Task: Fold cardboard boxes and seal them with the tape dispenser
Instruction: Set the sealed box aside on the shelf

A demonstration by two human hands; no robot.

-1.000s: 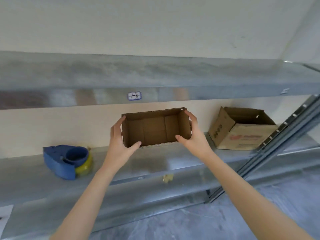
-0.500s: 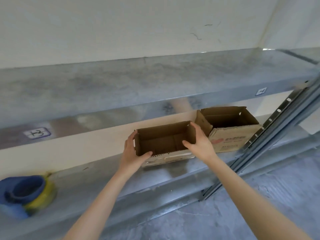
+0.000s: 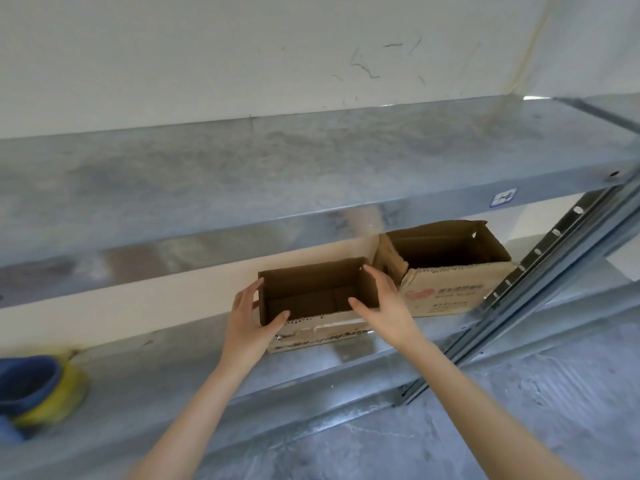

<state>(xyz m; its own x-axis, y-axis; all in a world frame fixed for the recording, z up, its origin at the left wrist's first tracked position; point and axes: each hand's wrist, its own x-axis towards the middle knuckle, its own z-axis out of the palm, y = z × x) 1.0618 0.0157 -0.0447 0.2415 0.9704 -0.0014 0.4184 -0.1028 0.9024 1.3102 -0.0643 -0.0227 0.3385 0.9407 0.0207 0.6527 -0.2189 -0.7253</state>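
Fingers first: holding the small box [image 3: 311, 289] by its left end with the left hand [image 3: 246, 322], fingers only gently bent and lying flat against the outer wall, thumb hooking over the front rim to the inside. Clasping the right end with the right hand [image 3: 386, 306] in the same manner, fingertips reaching the top of the right wall, thumb stretching across the front edge. Holding this box upright, open mouth upward, on or just above the lower shelf [image 3: 173, 368], below the upper shelf [image 3: 277, 174]; not managing to tell which. Showing inside only the brown folded bottom flaps. Finding just to the right the larger box [image 3: 446, 296], standing open on the same shelf, red print on its front, close behind the right hand, its inside too dark for telling any content. Leaving the tape dispenser [image 3: 31, 389], blue with a yellow roll and blurred, well apart at the far left of the shelf.
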